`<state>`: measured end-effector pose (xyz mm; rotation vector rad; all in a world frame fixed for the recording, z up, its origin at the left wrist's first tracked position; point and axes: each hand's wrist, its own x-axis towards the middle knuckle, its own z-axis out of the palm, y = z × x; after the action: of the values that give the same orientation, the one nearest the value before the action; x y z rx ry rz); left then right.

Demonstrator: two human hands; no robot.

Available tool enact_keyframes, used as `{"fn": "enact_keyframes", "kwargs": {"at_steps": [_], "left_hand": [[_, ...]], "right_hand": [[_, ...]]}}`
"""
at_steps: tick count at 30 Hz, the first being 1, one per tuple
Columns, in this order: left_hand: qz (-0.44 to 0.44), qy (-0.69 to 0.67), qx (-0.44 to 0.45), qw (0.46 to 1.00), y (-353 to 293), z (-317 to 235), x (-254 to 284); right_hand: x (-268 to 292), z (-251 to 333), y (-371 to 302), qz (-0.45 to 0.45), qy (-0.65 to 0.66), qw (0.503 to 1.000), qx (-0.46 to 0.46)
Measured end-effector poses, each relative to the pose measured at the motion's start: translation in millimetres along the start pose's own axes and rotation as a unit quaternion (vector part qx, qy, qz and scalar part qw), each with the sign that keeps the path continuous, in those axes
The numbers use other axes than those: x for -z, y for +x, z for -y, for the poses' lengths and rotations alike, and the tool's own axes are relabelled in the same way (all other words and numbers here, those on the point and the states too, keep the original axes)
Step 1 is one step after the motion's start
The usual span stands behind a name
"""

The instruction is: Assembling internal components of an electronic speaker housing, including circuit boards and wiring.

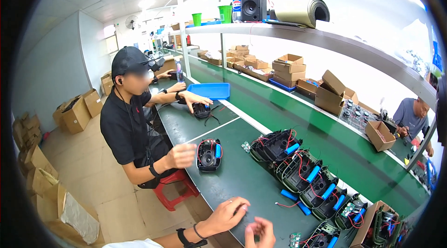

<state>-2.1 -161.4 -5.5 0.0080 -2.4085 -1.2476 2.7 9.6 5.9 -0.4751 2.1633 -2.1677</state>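
My left hand (228, 214), with a dark band and watch on the wrist, hovers over the table's near edge. Its fingers are loosely bent, and nothing shows in them. Beside it, my right hand (261, 233) has its thumb apart from its curled fingers and looks empty. To the right of my hands lie a small green circuit board (295, 239) and a black speaker housing (321, 238) with red wires and a blue battery. Loose blue batteries (303, 208) rest farther up the table. Another speaker housing (209, 156) lies ahead, close to the co-worker's hand.
A co-worker in a black cap (132, 108) sits at the left on a red stool (174, 190). Several housings (298, 171) line the green conveyor (298, 131). An open carton (368, 224) stands at the lower right, and a blue tray (209, 91) lies farther back. A shelf (354, 43) spans overhead.
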Motion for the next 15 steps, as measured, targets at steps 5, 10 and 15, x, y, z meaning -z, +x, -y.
{"fn": "enact_keyframes", "kwargs": {"at_steps": [5,10,15], "left_hand": [[0.056,-0.013,-0.011,0.998,8,6,-30],[0.052,0.058,-0.055,0.995,7,11,-39],[0.041,0.051,-0.058,0.996,8,7,-41]], "right_hand": [[74,8,-77,-0.029,-0.046,0.997,-0.046],[141,0,-122,-0.102,-0.160,0.979,-0.075],[176,-12,-143,-0.126,-0.235,0.960,-0.087]]}}
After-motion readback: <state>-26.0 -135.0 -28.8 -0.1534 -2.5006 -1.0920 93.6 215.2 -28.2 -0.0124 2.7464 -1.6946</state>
